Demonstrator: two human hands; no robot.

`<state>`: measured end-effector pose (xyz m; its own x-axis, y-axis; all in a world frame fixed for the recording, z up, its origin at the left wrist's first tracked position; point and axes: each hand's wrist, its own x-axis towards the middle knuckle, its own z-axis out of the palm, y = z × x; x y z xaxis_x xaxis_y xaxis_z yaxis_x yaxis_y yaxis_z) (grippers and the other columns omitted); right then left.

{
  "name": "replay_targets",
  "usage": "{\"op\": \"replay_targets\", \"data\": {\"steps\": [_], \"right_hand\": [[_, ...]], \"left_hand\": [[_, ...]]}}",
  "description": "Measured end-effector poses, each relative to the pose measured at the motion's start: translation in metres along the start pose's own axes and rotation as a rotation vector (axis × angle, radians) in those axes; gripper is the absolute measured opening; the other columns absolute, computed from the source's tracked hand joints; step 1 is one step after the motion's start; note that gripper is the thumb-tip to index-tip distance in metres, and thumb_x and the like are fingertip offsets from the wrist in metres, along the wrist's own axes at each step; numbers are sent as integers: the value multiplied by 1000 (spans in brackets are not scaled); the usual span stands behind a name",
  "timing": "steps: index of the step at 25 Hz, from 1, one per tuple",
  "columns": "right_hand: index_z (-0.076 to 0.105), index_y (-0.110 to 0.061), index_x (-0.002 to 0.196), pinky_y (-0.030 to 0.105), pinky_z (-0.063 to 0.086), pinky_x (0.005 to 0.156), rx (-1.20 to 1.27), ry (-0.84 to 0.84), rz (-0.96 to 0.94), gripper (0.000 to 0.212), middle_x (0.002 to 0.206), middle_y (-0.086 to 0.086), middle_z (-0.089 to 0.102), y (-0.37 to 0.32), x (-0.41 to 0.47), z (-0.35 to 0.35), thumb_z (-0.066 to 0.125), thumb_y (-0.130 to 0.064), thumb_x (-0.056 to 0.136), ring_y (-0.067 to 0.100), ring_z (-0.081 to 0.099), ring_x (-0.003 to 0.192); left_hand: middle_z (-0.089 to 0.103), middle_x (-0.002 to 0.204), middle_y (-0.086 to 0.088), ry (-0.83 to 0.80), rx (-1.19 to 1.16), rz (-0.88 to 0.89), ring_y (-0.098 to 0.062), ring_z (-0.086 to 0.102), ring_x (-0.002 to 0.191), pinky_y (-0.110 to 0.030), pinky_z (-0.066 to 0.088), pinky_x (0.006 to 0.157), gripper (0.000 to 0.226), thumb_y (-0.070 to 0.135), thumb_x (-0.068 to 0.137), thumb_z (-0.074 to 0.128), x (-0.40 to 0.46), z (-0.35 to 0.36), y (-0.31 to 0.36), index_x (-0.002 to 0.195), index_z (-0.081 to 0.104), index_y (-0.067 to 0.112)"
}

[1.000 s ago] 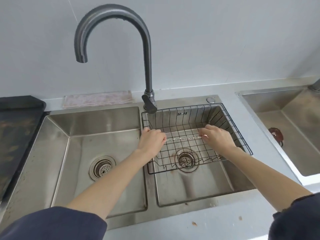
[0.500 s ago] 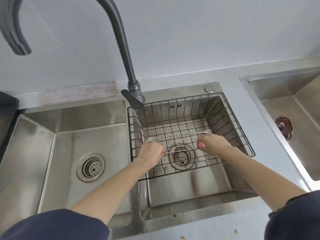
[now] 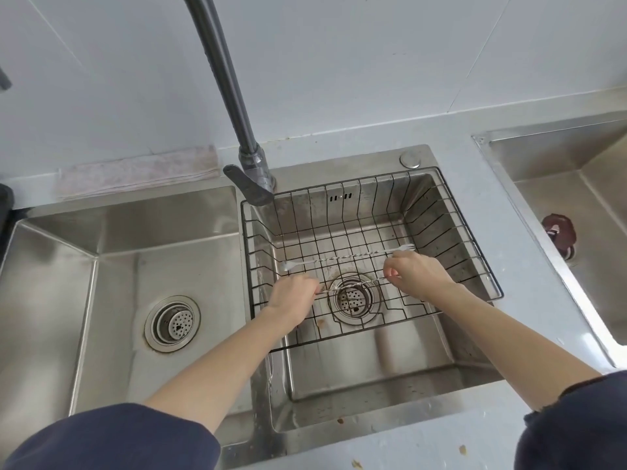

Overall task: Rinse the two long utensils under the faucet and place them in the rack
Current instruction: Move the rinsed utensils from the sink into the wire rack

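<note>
We see the black wire dish rack [image 3: 451, 228] seated in the right basin of the stainless steel double sink [image 3: 373, 364]. One long twisted-stem metal fork [image 3: 349, 257] lies flat across the rack floor. The second long twisted-stem metal utensil [image 3: 353, 286] spans just above the drain, pinched at its ends by the left hand [image 3: 293, 298] and the right hand [image 3: 419, 274], both closed on it. We judge it best lowered level, parallel to the fork and crossing several wires, both ends released together so neither slips through.
</note>
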<state>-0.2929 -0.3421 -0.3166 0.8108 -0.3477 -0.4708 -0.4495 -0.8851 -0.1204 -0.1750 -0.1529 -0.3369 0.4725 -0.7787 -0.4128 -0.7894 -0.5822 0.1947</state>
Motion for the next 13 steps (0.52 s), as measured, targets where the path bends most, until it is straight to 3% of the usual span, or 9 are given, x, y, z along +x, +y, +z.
{"op": "replay_targets", "data": {"steps": [13], "right_hand": [[58, -18, 116, 39, 45, 92, -5, 9, 43, 26, 125, 6, 56, -22, -7, -14, 48, -20, 93, 30, 53, 114]], "left_hand": [[65, 117, -12, 12, 1, -21, -30, 59, 109, -37, 52, 85, 28, 17, 95, 41, -8, -18, -2, 113, 60, 7]]}}
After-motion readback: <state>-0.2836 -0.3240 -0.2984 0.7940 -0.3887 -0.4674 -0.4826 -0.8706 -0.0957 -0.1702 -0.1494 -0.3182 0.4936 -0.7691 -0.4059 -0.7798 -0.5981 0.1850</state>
